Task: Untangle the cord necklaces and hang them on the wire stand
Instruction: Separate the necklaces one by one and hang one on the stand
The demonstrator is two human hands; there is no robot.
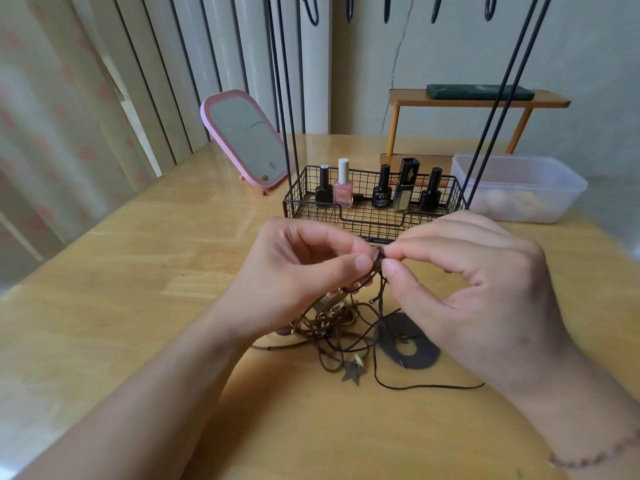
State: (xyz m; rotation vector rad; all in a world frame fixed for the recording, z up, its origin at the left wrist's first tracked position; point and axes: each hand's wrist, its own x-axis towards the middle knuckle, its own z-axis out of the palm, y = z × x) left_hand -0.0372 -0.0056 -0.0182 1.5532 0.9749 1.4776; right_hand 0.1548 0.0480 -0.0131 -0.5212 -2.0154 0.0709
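- Counter (104, 306), near edge: bare wood between the forearms and to the left; ample room to spread cords out flat.
- Loose cord tail (433, 387): runs rightward under the right wrist; risk that the wrist drags it and tightens the snarl.
- Cord necklaces (332, 327): tangled heap on the counter between the wrists, with a star pendant (351, 373) at the near side and a dark oval pendant (408, 341) just beside the right hand. Risk: a hard upward pull lifts the whole heap and cinches the knot; pendants may snag in neighbouring loops.
- Left hand (301, 271): thumb and forefinger closed in a pinch on the knotted cord, raised above the heap.
- Right hand (467, 282): fingers likewise pinching the same knot, touching the left fingertips. Judgement: picking at the knot, nothing yet freed.
- Wire stand (374, 216): basket base directly behind the hands, holding nail polish bottles (343, 188); little clearance there, so a forward jerk could topple the bottles. Uprights rise on both sides; hooks (313, 12) at the top carry nothing.
- Plastic tub (519, 185) at far right and pink mirror (242, 136) at far left: both well apart from the hands.
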